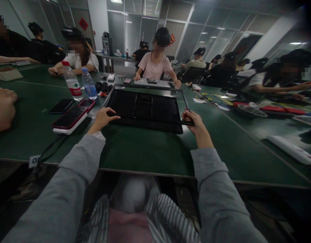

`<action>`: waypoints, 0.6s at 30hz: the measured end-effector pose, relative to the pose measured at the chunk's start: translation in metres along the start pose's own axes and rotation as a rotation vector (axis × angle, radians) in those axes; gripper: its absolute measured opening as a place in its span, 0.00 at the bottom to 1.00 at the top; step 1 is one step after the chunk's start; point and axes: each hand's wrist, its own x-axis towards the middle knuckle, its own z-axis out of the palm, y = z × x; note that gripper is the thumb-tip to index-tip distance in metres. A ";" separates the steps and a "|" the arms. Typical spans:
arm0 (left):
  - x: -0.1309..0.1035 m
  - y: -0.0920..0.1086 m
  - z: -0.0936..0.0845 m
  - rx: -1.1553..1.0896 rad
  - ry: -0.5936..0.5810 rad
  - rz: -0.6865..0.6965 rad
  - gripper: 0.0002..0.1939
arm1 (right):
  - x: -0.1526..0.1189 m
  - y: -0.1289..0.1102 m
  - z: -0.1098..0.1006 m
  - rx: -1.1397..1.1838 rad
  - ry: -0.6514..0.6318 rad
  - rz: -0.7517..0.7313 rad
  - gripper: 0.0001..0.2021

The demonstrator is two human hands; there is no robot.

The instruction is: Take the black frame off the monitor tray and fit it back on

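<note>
Holding black frame [168,120]: we are suspending it over the black panel [163,106]; whether the two are touching anywhere, can't tell.
Right hand [196,123]: we are pinching the frame's near right corner, fingers curled, no gap showing.
Left hand [102,118]: we are touching the near left corner, thumb and index standing slightly apart; firmness, can't tell.
Thin bars: we are guessing uneven pull between hands could be twisting or cracking them.
Left corner: if that pinch is loosening, we could be dropping this side and scuffing the panel.
Panel: lying on the green table [145,152], no clamp showing; bumping it, we could be sliding it.
Red phone [71,116]: sitting left of our left hand; swinging wide, we could be knocking it.
Bottles [72,82]: two are standing behind it, likewise risking a tip.
Person opposite [155,65]: sitting beyond the frame's far bar.
</note>
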 end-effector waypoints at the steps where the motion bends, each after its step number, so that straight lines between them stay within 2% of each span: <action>1: 0.000 -0.001 -0.002 0.021 -0.007 0.001 0.22 | 0.001 0.006 0.004 -0.062 0.025 -0.002 0.24; 4: 0.000 -0.006 -0.008 0.054 -0.053 0.004 0.22 | 0.003 0.025 0.019 -0.338 0.101 -0.066 0.22; 8: 0.002 -0.017 -0.011 0.081 -0.128 -0.011 0.24 | 0.001 0.039 0.033 -0.646 0.149 -0.123 0.23; 14: 0.003 -0.024 -0.007 0.172 -0.183 0.000 0.26 | -0.007 0.048 0.037 -0.787 0.227 -0.217 0.23; 18: 0.002 -0.026 -0.003 0.198 -0.193 0.049 0.24 | -0.008 0.051 0.037 -0.848 0.227 -0.184 0.22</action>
